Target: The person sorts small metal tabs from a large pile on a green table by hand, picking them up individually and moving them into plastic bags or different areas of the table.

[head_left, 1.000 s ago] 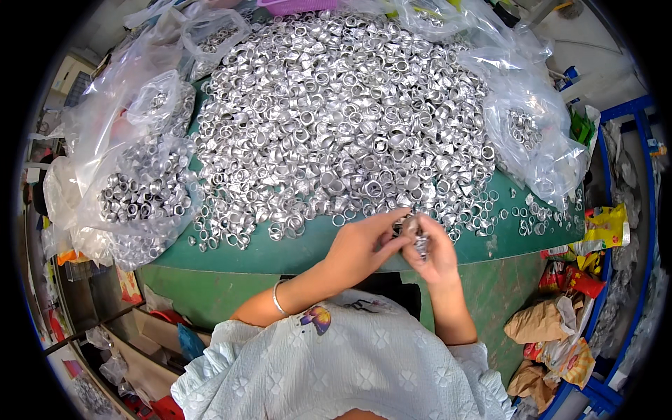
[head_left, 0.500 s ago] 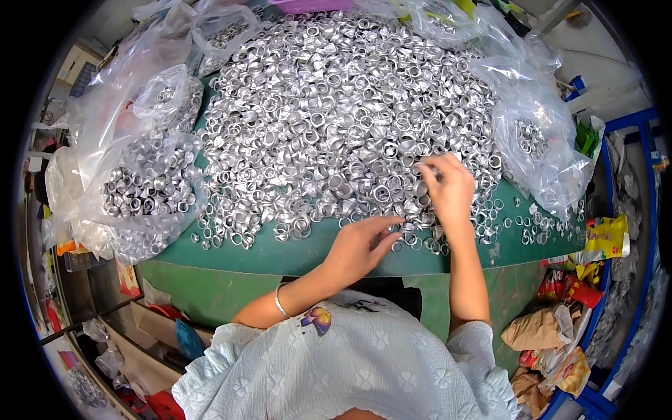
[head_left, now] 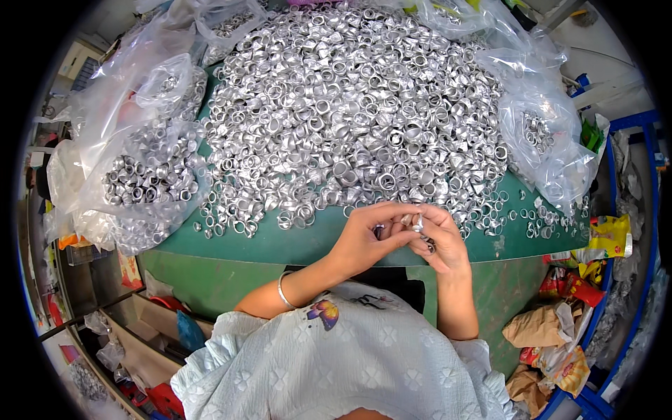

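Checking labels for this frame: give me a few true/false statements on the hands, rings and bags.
1. Both hands meet at the table's near edge, the left hand and right hand pinching a small silver ring. True.
2. The green table carries a big heap of silver metal rings. True.
3. The rings are gold. False: silver.
4. The clear plastic bag at left is empty. False: it holds rings.
5. The left wrist wears a bracelet. True.

Clear plastic bags (head_left: 150,178) of metal rings sit at the frame's left and upper right (head_left: 542,136). Crumpled brown paper bags (head_left: 535,325) and colourful wrappers (head_left: 609,238) lie lower right.
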A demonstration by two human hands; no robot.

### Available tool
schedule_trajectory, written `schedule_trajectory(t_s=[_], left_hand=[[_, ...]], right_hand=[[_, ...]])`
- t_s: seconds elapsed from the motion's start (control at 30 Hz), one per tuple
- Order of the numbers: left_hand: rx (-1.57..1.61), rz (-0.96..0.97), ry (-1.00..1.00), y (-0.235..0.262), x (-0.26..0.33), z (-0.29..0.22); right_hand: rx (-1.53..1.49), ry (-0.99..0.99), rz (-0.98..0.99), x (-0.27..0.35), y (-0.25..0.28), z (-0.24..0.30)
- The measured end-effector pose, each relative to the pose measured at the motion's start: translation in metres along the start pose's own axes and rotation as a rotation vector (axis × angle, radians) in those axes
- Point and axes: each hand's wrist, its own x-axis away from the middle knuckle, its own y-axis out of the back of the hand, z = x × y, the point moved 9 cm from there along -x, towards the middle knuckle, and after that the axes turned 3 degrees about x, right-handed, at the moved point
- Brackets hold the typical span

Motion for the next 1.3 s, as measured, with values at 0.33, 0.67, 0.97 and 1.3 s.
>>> schedule_trajectory(t_s=[0.33, 0.67, 0.97, 1.3], left_hand=[[0.423, 0.03, 0.221, -0.007, 0.006, 0.02], [0.772, 0.058, 0.41, -0.002, 0.017, 0.055], [0.535, -0.05, 0.43, 0.008, 0.017, 0.061], [0.34, -0.096, 0.337, 0.016, 0.012, 0.045]], right_hand=[[-0.273, -0.038, 0.076, 0.009, 0.001, -0.002], [1.397, 0.67, -0.585, -0.002, -0.011, 0.076], [1.753, 0.557, -0.756, -0.024, -0.012, 0.093], [0.736, 0.385, -0.53, -0.02, 0.041, 0.076]])
